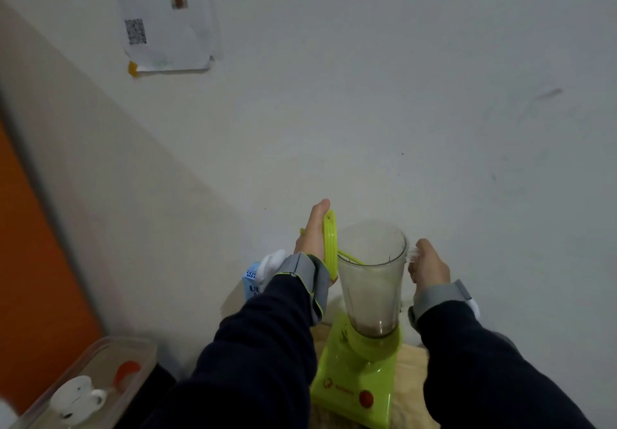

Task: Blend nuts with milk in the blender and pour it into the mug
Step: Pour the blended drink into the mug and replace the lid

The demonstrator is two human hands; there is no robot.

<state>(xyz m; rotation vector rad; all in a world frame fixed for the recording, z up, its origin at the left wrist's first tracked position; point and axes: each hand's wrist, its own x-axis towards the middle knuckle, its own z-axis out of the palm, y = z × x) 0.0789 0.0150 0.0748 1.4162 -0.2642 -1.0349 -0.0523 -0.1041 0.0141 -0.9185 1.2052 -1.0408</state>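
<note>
Two dark sleeves reach in from the near edge; between them a green blender base [357,382] sits on the wooden table [414,362], its clear jar [370,281] open, cloudy with pale liquid. Right hand [429,265] grips the jar's handle; left hand [312,238] holds the green lid [330,245] upright just left of the rim; a blue milk carton [251,281] stands farther left.

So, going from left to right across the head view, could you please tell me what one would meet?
Clear tray → milk carton → left hand → green lid → blender jar → right hand.
</note>
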